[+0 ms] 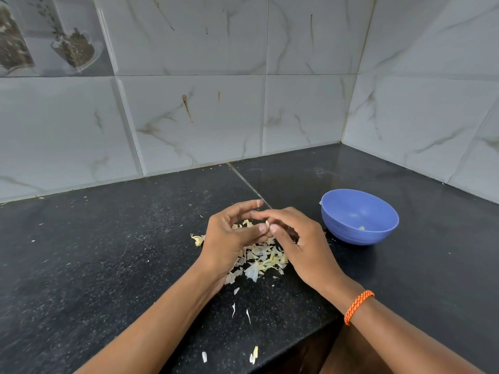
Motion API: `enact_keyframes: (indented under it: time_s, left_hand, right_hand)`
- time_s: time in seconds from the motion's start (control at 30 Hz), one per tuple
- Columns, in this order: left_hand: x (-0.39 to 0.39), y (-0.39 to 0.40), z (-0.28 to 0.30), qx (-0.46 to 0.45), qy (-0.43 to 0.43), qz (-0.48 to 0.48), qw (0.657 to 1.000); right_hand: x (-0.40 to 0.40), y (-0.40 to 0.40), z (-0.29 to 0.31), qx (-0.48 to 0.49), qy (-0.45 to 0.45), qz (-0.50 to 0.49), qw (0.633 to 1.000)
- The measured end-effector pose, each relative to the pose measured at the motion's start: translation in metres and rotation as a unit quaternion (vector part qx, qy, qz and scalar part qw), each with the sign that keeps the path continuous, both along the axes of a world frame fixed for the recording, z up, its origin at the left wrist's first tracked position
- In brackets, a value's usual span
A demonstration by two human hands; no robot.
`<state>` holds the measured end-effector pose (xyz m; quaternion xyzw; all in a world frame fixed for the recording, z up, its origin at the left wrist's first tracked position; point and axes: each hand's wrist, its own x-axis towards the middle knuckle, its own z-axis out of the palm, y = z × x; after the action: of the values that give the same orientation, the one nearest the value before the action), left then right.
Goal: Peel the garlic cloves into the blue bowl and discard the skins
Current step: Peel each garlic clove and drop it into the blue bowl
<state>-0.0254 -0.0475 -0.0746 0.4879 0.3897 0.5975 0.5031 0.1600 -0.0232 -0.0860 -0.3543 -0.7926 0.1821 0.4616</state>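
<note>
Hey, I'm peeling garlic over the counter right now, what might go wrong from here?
Both hands, left hand and right hand, pinch one small garlic clove above the pile of skins, not over the blue bowl. If the grip slips, the clove could drop into the skins and be hard to find. Loose skin flakes already lie near the counter edge and may fall off.

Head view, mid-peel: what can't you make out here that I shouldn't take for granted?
- Garlic clove: head view, only a sliver shows between the left hand and right hand; how much is peeled is hidden.
- Blue bowl: one small pale bit shows inside; too small to tell clove from skin.
- Skins pile: partly under the hands; any unpeeled cloves are hidden.
- Skin scraps near the counter edge: too small to identify.
</note>
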Motion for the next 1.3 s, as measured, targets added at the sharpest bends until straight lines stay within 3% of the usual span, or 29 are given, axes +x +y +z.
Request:
enact_keyframes:
  time_s: [0.27,0.5,0.93,1.3]
  left_hand:
    - [0.0008,0.0009,0.0018,0.014,0.039,0.050,0.998]
    - [-0.0001,0.0004,0.0026,0.012,0.034,0.027,0.999]
    - [-0.0002,0.0005,0.0014,0.022,0.044,0.033,0.998]
    - [-0.0002,0.0024,-0.0006,0.057,0.112,0.062,0.990]
  right_hand:
    - [0.0016,-0.0028,-0.0011,-0.067,0.086,0.003,0.994]
    - [0.0018,-0.0022,0.0001,-0.091,0.134,0.000,0.987]
    - [0.0018,-0.0024,-0.0019,-0.062,0.117,-0.046,0.990]
    - [-0.0027,-0.0036,-0.0017,-0.143,0.186,0.024,0.972]
